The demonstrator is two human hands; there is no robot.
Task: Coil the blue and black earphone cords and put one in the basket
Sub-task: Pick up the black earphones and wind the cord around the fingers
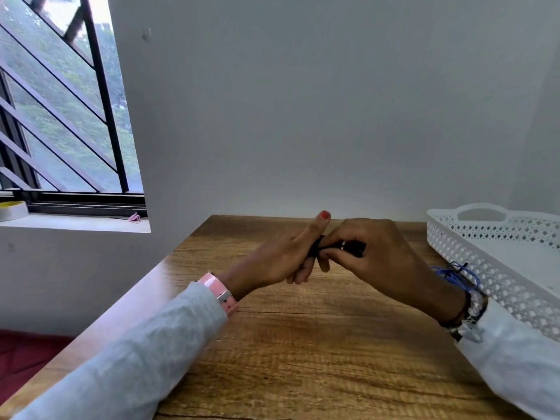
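Above the middle of the wooden table (303, 344), both hands meet around the black earphone cord (315, 248). My left hand (285, 259) holds the bundled black cord, its thumb pointing up. My right hand (363, 256) pinches the same cord, and a dark part with a white band shows between its fingers. Most of the black cord is hidden inside the hands. The blue earphone cord (454, 275) lies coiled on the table behind my right wrist, against the basket's side. The white perforated basket (485, 268) stands at the right edge.
A grey wall rises right behind the table. At the left is a barred window with a sill, where a yellow-topped roll (12, 209) and a small pink scrap (135, 218) lie. A red surface (27, 353) sits below the table's left edge.
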